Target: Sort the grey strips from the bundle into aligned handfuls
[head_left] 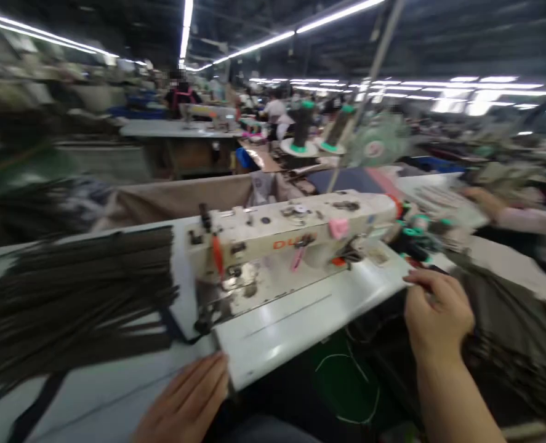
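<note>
A white sewing machine [291, 231] with orange lettering stands in front of me on a white machine table [295, 317]. My left hand [192, 394] lies flat at the table's front left corner, fingers stretched out side by side. At the table's right end is my right hand [439, 314], its fingers curled and thumb and forefinger pinched close to the edge. What is between those fingertips, if anything, I cannot make out. A pile of dark olive fabric pieces [83, 289] is spread to the left of the machine head.
Two thread cones [304, 126] stand behind the machine beside a slanted pole [369, 80]. Green spools [415, 237] sit at its right end. Dark fabric [508, 332] hangs at the right. Another person's arm [517, 212] reaches in at the far right. More workstations fill the blurred background.
</note>
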A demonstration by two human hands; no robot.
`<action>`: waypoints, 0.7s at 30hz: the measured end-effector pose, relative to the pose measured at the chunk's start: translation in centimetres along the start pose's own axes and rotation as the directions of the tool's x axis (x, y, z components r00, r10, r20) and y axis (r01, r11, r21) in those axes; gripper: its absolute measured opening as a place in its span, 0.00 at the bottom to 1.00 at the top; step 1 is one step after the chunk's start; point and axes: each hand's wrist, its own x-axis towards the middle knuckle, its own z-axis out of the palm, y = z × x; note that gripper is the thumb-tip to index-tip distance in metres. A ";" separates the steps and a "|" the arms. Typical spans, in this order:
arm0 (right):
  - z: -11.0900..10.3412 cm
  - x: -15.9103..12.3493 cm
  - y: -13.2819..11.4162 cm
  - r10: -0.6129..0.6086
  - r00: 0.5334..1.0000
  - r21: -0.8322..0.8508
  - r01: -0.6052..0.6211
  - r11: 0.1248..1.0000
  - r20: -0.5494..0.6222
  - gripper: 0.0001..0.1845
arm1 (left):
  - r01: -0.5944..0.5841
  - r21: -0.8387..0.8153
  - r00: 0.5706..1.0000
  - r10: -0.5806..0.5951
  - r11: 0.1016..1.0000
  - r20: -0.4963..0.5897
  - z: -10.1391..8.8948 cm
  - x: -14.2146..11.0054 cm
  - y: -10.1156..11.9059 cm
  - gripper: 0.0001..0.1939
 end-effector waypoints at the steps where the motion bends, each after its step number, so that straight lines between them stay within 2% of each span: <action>1: 0.6 -1.1 -2.6 -0.082 0.997 0.132 0.082 0.988 -0.004 0.10 | 0.025 -0.010 0.998 -0.024 1.000 0.059 -1.1 -0.1 0.3 0.24; 2: 1.2 -2.2 -5.2 -0.156 0.988 0.242 0.149 0.959 0.007 0.10 | 0.083 -0.034 0.991 -0.079 0.996 0.103 -1.9 -0.1 0.5 0.23; 3: 1.7 -3.3 -7.8 -0.259 0.963 0.357 0.218 0.908 0.070 0.10 | 0.138 -0.067 0.983 -0.128 0.988 0.135 -2.6 -0.2 0.5 0.22; 5: 2.8 -5.7 -13.1 -0.458 0.873 0.603 0.276 0.748 0.168 0.12 | 0.241 -0.105 0.962 -0.223 0.965 0.157 -3.7 -0.7 0.3 0.20; 7: 3.8 -8.1 -18.3 -0.677 0.696 0.793 0.263 0.549 0.238 0.13 | 0.310 -0.123 0.949 -0.299 0.943 0.095 -4.6 -1.4 0.2 0.19; 8: 4.3 -9.1 -20.8 -0.743 0.608 0.839 0.220 0.497 0.281 0.14 | 0.340 -0.132 0.940 -0.336 0.931 0.058 -5.1 -1.8 0.2 0.18; 10: 5.5 -10.9 -25.1 -0.830 0.437 0.876 0.167 0.452 0.345 0.14 | 0.406 -0.158 0.913 -0.408 0.900 0.018 -6.0 -2.8 0.3 0.18; 12: 7.0 -12.4 -28.5 -0.867 0.327 0.877 0.178 0.447 0.376 0.13 | 0.474 -0.185 0.877 -0.479 0.861 0.018 -6.8 -4.1 0.3 0.18; 13: 7.8 -12.9 -30.0 -0.874 0.295 0.868 0.204 0.453 0.387 0.13 | 0.503 -0.192 0.860 -0.510 0.843 0.014 -7.1 -4.8 0.3 0.18; 15: 9.4 -13.9 -32.3 -0.869 0.264 0.830 0.276 0.484 0.419 0.16 | 0.560 -0.202 0.819 -0.573 0.804 -0.011 -7.6 -6.4 0.2 0.18; 17: 10.6 -14.5 -33.9 -0.855 0.260 0.777 0.359 0.518 0.449 0.19 | 0.617 -0.231 0.763 -0.644 0.752 -0.061 -7.9 -7.8 0.2 0.18; 21: 12.2 -15.4 -35.8 -0.844 0.252 0.704 0.467 0.535 0.474 0.13 | 0.700 -0.356 0.620 -0.774 0.619 -0.127 -8.4 -10.1 0.3 0.15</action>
